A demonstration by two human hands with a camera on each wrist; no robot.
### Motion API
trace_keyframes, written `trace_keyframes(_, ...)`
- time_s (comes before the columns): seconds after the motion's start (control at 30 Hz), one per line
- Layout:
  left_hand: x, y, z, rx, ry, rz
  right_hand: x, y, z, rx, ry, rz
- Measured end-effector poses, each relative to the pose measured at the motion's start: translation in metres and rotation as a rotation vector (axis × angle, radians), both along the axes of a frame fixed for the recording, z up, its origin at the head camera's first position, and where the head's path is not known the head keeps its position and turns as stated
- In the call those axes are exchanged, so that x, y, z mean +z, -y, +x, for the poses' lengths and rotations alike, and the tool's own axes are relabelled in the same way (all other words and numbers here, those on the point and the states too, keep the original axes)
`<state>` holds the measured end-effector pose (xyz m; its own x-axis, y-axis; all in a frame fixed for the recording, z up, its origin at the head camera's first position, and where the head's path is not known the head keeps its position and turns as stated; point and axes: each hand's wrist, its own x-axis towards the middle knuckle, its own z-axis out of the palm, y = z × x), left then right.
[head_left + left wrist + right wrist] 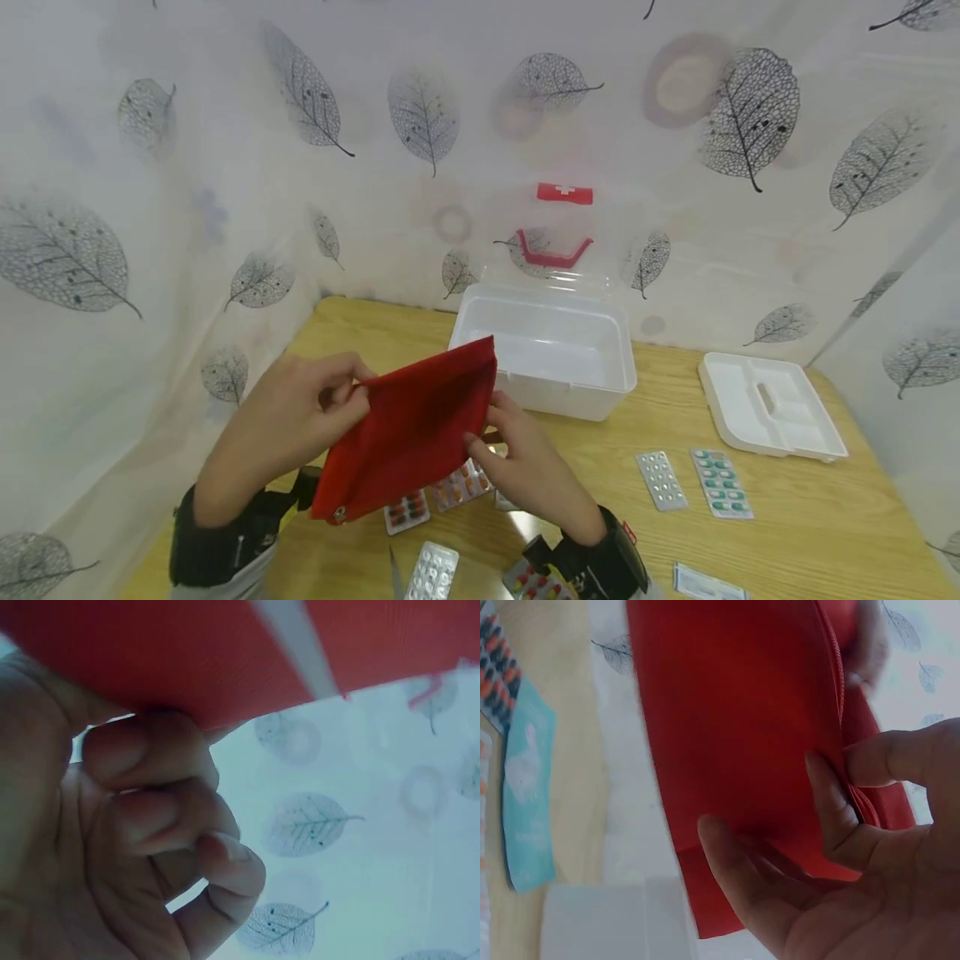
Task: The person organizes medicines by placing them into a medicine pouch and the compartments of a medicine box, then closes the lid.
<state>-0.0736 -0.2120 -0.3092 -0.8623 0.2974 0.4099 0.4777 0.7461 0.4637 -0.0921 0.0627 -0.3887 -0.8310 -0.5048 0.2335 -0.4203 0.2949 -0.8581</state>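
A flat red zippered pouch (408,433) is held tilted above the wooden table, zipper edge uppermost.

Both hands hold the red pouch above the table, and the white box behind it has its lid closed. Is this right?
Not quite. The head view shows the white box with its lid open, raised against the wall. The rest holds: the left hand and right hand hold the red pouch above the table.

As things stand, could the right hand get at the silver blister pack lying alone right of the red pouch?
Probably not at once: the right hand grips the red fabric pouch. The silver blister pack lies uncovered on the wooden table, nothing between.
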Motion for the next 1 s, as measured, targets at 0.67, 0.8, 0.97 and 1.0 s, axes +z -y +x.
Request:
trace_keyframes(0.67, 0.015, 0.015, 0.012, 0.209, 0.079, 0.103, 0.003, 0.005, 0.009, 0.14, 0.188, 0.203)
trace_keyframes(0.8, 0.017, 0.01, 0.013, 0.119, 0.119, 0.095, 0.006, 0.0, 0.013, 0.161, 0.129, 0.186)
trace_keyframes(0.97, 0.017, 0.007, 0.01, 0.06, 0.139, 0.078, 0.003, -0.018, 0.018, 0.191, 0.063, 0.182)
trace_keyframes(1.0, 0.017, 0.007, 0.009, 0.058, 0.156, 0.078, 0.002, -0.023, 0.019, 0.186, 0.05, 0.198)
